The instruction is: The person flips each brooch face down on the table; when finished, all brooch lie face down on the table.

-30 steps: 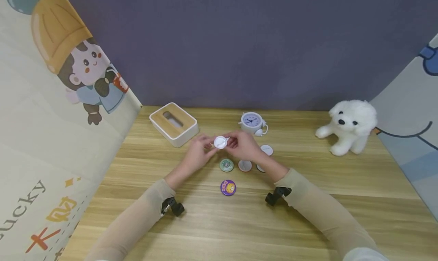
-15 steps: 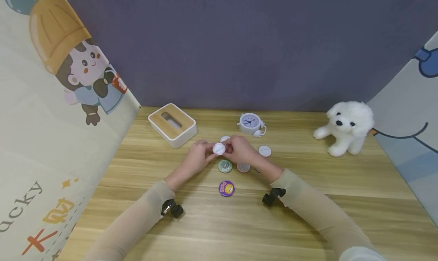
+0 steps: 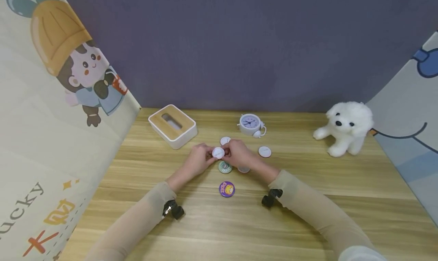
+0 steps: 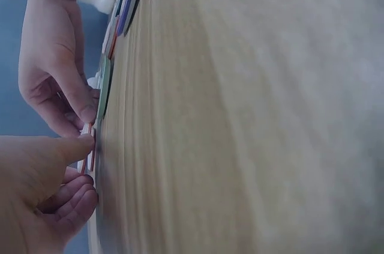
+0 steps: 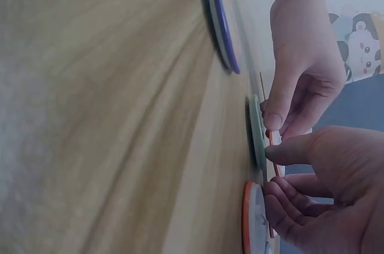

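Between both hands a round pin badge [image 3: 218,152] is held by its edges, white back facing up in the head view. My left hand [image 3: 197,159] pinches its left side with thumb and fingers. From the right, my right hand [image 3: 239,154] pinches the opposite edge. An orange-red rim shows on the held badge [image 5: 275,155] in the right wrist view. Just nearer than the hands lies a green badge [image 3: 225,167], and nearer still a purple badge [image 3: 227,189] with a yellow figure. A white-backed badge [image 3: 225,140] lies behind the hands; another badge [image 3: 243,170] is partly covered by the right hand.
One more white-backed badge [image 3: 264,151] lies right of the right hand. At the back stand a white tissue box [image 3: 173,126] with a wooden lid and a white alarm clock [image 3: 250,125]. A white plush dog [image 3: 349,128] sits at the far right of the wooden table [image 3: 301,223].
Both hands have come slightly nearer the body with the held badge. The white-backed badge behind them has come into view, and a dark-rimmed badge is now hidden by the right arm.
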{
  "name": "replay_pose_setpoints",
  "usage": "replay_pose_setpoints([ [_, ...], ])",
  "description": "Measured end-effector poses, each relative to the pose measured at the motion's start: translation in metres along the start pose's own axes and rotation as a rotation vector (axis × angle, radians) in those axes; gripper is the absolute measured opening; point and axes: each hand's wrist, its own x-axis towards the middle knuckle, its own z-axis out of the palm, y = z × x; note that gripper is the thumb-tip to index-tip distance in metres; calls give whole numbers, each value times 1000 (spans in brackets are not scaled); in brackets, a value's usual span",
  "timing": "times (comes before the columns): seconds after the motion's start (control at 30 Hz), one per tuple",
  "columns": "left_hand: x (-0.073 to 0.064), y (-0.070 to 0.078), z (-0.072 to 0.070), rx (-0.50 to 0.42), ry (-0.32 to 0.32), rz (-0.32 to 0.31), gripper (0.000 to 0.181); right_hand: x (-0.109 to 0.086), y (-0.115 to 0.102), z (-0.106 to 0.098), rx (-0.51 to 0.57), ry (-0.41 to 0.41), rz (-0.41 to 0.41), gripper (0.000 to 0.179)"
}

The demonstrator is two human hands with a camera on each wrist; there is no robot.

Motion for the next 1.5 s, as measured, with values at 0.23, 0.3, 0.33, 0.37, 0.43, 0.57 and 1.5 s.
replay_pose_setpoints([
  [0.23, -2, 0, 0, -2, -9, -24, 30, 1, -4, 3, 8, -12, 39, 22],
  [0.3, -2, -1, 0, -16, -6, -31, 30, 2, -4, 3, 7, -3, 38, 18],
  [0.33, -2, -1, 0, -21, -3, -33, 30, 2, -4, 4, 6, 2, 34, 15],
  [0.37, -1, -2, 0, -31, 5, -35, 30, 2, -4, 3, 3, 8, 30, 11],
  [0.43, -1, -3, 0, -41, 23, -37, 31, 2, -3, 2, 7, 14, 30, 11],
  [0.57, -1, -4, 0, -34, 50, -35, 31, -6, 0, -5, 17, 11, 45, 22],
  [1.5, -18, 19, 7, -155, -92, 17, 38, -48, 6, -11, -9, -15, -121, 30],
])
